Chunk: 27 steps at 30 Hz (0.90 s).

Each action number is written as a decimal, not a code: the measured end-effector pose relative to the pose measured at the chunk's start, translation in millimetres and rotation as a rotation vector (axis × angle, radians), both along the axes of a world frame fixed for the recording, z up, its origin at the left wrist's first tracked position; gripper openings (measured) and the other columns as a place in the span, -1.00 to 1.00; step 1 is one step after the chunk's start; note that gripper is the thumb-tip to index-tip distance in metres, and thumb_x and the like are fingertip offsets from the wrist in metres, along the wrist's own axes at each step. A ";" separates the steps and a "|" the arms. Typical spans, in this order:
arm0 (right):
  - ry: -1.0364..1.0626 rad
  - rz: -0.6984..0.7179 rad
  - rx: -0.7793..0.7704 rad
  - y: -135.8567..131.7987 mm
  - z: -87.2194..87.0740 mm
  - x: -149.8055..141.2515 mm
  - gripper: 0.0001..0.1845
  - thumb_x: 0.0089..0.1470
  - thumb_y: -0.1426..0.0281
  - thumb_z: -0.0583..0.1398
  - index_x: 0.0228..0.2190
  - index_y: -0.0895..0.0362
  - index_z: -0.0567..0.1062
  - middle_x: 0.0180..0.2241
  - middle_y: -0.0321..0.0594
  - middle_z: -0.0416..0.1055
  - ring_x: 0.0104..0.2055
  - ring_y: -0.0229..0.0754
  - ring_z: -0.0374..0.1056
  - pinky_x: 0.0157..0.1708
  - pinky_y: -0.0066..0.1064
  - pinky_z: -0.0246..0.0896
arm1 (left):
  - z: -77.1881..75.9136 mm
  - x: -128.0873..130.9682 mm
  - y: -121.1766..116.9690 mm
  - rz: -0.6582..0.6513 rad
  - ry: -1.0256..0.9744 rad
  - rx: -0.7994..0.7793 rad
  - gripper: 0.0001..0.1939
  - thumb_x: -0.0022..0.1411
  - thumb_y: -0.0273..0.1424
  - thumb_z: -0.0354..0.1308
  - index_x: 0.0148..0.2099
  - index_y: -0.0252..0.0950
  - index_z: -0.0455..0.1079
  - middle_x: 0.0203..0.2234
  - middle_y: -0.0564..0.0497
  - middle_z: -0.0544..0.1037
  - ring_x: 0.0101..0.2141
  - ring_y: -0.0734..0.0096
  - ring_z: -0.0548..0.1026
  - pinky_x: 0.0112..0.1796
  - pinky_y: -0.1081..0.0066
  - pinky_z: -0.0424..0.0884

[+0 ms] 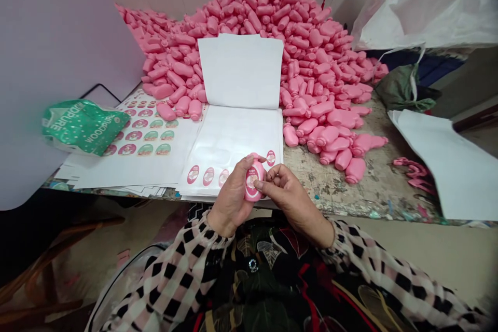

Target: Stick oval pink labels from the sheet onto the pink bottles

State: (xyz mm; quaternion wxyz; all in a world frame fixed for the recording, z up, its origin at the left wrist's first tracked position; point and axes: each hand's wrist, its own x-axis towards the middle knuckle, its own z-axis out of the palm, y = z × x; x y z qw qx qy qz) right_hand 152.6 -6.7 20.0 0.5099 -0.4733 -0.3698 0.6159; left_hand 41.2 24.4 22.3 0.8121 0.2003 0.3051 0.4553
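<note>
Head view shows the pink bottle [253, 183] standing upright (long axis vertical) between both hands at the surface [342, 187] edge, left hand [230, 199] closed around it, right hand [290, 194] fingertips pinching its label side.

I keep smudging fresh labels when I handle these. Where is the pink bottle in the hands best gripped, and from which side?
Probably by its narrow edges and back, coming from behind, as the left hand does now. The pink bottle is flat and oval, with its label on the broad front face turned up toward the camera. The right hand touches that face with its fingertips, so wrapping the back keeps the label untouched.
</note>
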 end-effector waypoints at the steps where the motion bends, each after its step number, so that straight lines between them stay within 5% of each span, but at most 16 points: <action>1: 0.001 0.007 -0.002 -1.1 -1.9 -1.2 -0.64 -0.13 0.32 0.33 -0.46 0.10 0.22 -0.54 -0.48 0.22 -0.50 -0.40 0.15 -0.47 -0.51 0.04 | -0.7 0.0 0.0 0.002 -0.007 -0.012 -0.78 0.21 -0.25 0.07 -0.25 -0.31 0.37 -0.54 0.12 0.35 -0.54 0.59 0.35 -0.50 0.55 0.28; 8: -0.053 0.015 -0.025 -3.1 4.2 1.6 -0.60 -0.14 0.28 0.34 -0.47 0.09 0.19 -0.56 -0.47 0.28 -0.54 -0.38 0.22 -0.51 -0.51 0.13 | -4.0 0.6 -3.3 -0.002 0.059 0.046 -0.74 0.23 -0.21 0.07 -0.19 -0.31 0.37 -0.46 0.07 0.42 -0.50 0.57 0.42 -0.46 0.55 0.38; 13: 0.036 0.123 -0.025 -3.7 5.2 3.2 -0.67 0.03 0.18 0.21 -0.43 0.05 0.15 -0.66 -0.47 0.31 -0.66 -0.26 0.31 -0.61 -0.41 0.21 | -5.5 -9.5 -7.7 -0.269 0.140 0.210 -0.43 0.20 0.09 -0.13 0.02 -0.23 0.22 -0.60 0.12 0.34 -0.69 0.52 0.34 -0.73 0.54 0.24; 17: 0.022 0.105 -0.024 -5.3 1.9 3.8 -0.65 0.00 0.19 0.24 -0.45 0.06 0.17 -0.63 -0.48 0.28 -0.62 -0.29 0.31 -0.58 -0.44 0.20 | -3.8 -22.5 -7.0 -0.411 0.157 0.277 -0.39 0.05 -0.30 0.30 0.09 -0.13 0.09 -0.44 0.15 0.35 -0.65 0.64 0.34 -0.69 0.59 0.25; 27: -0.213 -0.033 0.085 -7.8 2.4 4.7 -0.66 -0.06 0.17 0.29 -0.49 0.09 0.27 -0.58 -0.43 0.18 -0.54 -0.37 0.09 -0.54 -0.50 0.02 | 3.3 -29.7 -14.8 -0.509 0.279 0.263 -0.24 -0.02 -0.50 0.30 0.14 -0.10 -0.02 -0.55 0.19 0.36 -0.71 0.69 0.21 -0.72 0.65 0.13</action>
